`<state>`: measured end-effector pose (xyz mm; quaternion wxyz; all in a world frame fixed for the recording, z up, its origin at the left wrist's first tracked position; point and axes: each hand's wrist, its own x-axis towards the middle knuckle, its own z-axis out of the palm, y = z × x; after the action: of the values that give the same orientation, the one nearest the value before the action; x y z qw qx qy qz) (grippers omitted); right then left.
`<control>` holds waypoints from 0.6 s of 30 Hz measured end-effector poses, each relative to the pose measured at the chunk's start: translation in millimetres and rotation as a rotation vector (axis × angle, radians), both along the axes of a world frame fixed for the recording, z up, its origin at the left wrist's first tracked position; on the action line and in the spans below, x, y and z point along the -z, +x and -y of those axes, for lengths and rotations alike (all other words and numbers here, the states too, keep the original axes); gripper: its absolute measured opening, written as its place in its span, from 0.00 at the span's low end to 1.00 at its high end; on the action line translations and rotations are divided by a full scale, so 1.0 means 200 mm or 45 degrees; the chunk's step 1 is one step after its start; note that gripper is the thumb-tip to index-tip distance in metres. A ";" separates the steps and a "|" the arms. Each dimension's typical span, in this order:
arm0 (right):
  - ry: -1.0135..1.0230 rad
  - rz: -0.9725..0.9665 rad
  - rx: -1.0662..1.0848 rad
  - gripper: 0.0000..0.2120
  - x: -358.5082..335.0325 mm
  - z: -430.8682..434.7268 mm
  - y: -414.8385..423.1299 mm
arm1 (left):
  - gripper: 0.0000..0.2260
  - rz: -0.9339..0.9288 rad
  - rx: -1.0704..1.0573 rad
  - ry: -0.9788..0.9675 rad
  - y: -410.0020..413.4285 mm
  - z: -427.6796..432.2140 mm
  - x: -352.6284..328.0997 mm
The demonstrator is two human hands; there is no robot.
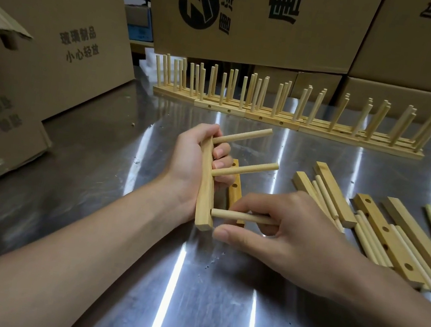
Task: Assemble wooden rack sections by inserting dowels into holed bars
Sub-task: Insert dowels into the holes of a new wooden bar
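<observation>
The left hand point(188, 170) curls its fingers round the holed bar point(205, 195) and holds it on end, holes facing right, so the right hand point(291, 230) - thumb and fingertips pinching a third dowel point(240, 216) - can meet the lowest hole squarely; whether the tip has entered I cannot tell. Two dowels point(245, 169) stand seated higher up the bar, loose stock point(382, 236) lies right of it within reach, and finished sections point(286, 109) stand beyond it. The carton point(69, 29) left of the bar reads 玻璃制品 and 小心轻放 - the boxes point(258, 15) beyond it carry a round logo and upside-down characters I cannot read.
</observation>
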<state>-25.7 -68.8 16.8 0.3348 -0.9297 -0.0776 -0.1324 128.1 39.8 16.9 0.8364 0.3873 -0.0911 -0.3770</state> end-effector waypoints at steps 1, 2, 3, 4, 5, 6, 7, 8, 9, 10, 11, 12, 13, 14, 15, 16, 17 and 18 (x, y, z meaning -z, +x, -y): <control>-0.045 0.024 0.004 0.13 0.00 -0.01 0.00 | 0.13 -0.001 -0.006 0.010 0.00 0.00 0.00; -0.087 0.043 0.005 0.12 0.00 -0.01 0.00 | 0.13 -0.001 -0.012 0.020 0.00 0.00 0.00; -0.118 0.054 0.008 0.10 0.01 -0.02 -0.01 | 0.13 0.003 -0.016 0.031 0.00 0.00 0.00; -0.137 0.057 0.012 0.10 0.01 -0.02 -0.01 | 0.13 0.009 -0.020 0.039 0.00 0.00 0.00; -0.146 0.058 0.015 0.10 0.01 -0.02 -0.01 | 0.12 0.013 -0.025 0.036 -0.01 -0.01 0.00; -0.149 0.063 0.018 0.11 0.01 -0.02 0.00 | 0.10 0.010 -0.025 0.018 -0.01 -0.01 -0.01; -0.144 0.077 0.021 0.12 0.01 -0.01 0.00 | 0.08 -0.002 -0.019 -0.015 -0.01 -0.01 -0.01; -0.127 0.097 0.024 0.12 0.01 -0.01 0.00 | 0.06 -0.020 -0.005 -0.056 -0.01 -0.01 -0.02; -0.101 0.118 0.032 0.12 0.01 0.00 0.00 | 0.05 -0.033 0.018 -0.093 -0.01 -0.02 -0.03; -0.075 0.145 0.051 0.12 0.02 0.00 0.00 | 0.05 -0.032 0.052 -0.118 -0.01 -0.02 -0.04; -0.057 0.178 0.080 0.11 0.02 0.00 0.01 | 0.05 -0.012 0.092 -0.127 -0.02 -0.03 -0.04; -0.039 0.212 0.112 0.10 0.02 0.01 0.01 | 0.07 0.020 0.132 -0.118 -0.03 -0.03 -0.04; -0.011 0.241 0.140 0.09 0.01 0.01 0.02 | 0.09 0.055 0.165 -0.099 -0.04 -0.02 -0.04; 0.029 0.253 0.160 0.08 0.00 0.01 0.03 | 0.10 0.076 0.183 -0.083 -0.06 -0.02 -0.04; 0.069 0.247 0.175 0.08 -0.01 0.02 0.03 | 0.11 0.078 0.188 -0.077 -0.07 -0.01 -0.04; 0.092 0.237 0.183 0.08 -0.01 0.02 0.03 | 0.12 0.064 0.187 -0.082 -0.09 -0.01 -0.04; 0.096 0.231 0.183 0.09 -0.02 0.03 0.03 | 0.12 0.043 0.187 -0.093 -0.09 -0.01 -0.04; 0.091 0.232 0.176 0.08 -0.02 0.03 0.03 | 0.11 0.023 0.188 -0.105 -0.10 -0.01 -0.04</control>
<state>-20.2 -74.5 20.2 0.3492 -0.9045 -0.0387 -0.2417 108.9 41.2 25.3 0.8207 0.3480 -0.1424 -0.4302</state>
